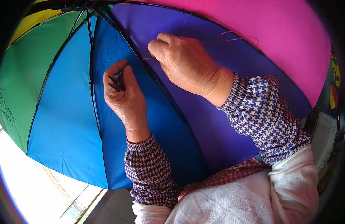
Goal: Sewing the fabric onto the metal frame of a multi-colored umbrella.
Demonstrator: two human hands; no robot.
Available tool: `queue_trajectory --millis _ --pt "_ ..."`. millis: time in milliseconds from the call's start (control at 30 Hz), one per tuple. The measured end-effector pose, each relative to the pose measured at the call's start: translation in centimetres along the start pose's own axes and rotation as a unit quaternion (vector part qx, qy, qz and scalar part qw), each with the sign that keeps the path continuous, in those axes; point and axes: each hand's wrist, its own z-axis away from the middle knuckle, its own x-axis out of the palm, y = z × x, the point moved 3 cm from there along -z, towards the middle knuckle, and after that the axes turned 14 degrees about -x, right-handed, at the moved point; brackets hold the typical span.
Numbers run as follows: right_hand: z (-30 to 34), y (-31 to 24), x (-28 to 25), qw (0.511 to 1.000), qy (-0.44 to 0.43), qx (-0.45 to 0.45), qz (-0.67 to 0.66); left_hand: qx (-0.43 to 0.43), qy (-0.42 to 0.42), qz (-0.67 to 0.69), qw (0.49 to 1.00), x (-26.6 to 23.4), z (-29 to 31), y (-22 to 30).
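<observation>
An opened umbrella with panels in several colours spreads in front of me, its inner side and black ribs facing me. My left hand (124, 91) is curled before the blue panel (64, 112), its thumb and forefinger close to a black rib (154, 74). Tucked in that palm is a dark tool with pointed blades (115, 83), which looks like thread snips. Over the purple panel (217, 112), my right hand (185, 61) is closed in a pinch. A thin reddish thread (149, 58) runs from the rib to its fingers, and loose loops show beyond the hand. Any needle is hidden.
The ribs meet at a black hub (84, 5) at the upper left. A pink panel (284, 44) fills the upper right, a green one (34, 71) the left. Below the left edge lies a bright pale surface (34, 186). Red checked cloth (232, 173) rests near my lap.
</observation>
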Motion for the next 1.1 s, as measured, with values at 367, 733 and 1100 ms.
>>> queue_trajectory --millis 367,733,1100 --pt "-1.5 0.5 0.5 0.999 -0.006 -0.032 -0.044 0.053 -0.015 -0.061 0.997 0.6 -0.3 -0.1" --pt "-1.2 0.7 0.8 0.999 0.014 -0.044 -0.029 0.034 0.019 -0.047 0.998 0.7 0.0 -0.6" --pt "-1.3 0.9 -0.7 0.992 0.058 -0.037 -0.109 0.05 -0.025 -0.099 0.994 0.3 -0.4 -0.3"
